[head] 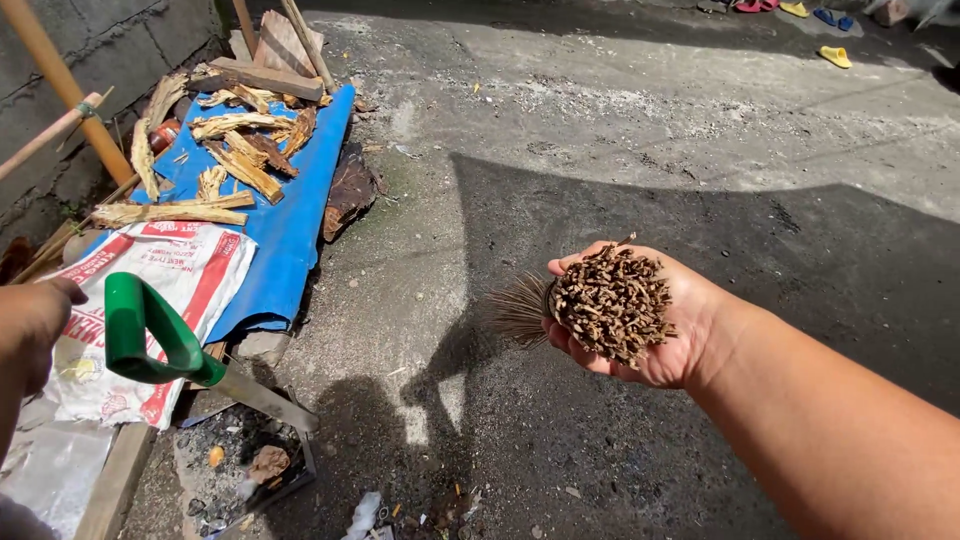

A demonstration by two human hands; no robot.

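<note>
Nearest the camera, at the lower left edge, the left hand (pixel 30 325) sits curled into a loose fist beside the green D-shaped handle (pixel 150 335) of a dustpan; whether the fingers actually grip the handle or only rest next to it cannot be told, since the hand is cut off by the frame. The dustpan's dark tray (pixel 245 460) lies on the concrete ground (pixel 600 130), holding ash, pebbles and scraps, so it seems set down to catch sweepings.

Out to the right, the right hand (pixel 640 320) reaches forward on a nearly straight arm, palm turned up and toward the camera, fingers closed round the butt end of a stick broom (pixel 610 305). The cut ends of its thin brown ribs face the lens in a tight bundle, while the bristle tips (pixel 520 308) fan away to the left, held well above the ground. The grip bunches the ribs together so they do not splay.

Farther back on the left, a printed white sack (pixel 170 290) overlaps a blue sheet (pixel 290 220) where split firewood (pixel 235 150) is spread in the sun, likely to dry. Bamboo poles (pixel 65 90) lean against the block wall (pixel 130 40). Far off at the top right lie yellow, blue and pink slippers (pixel 835 55).
</note>
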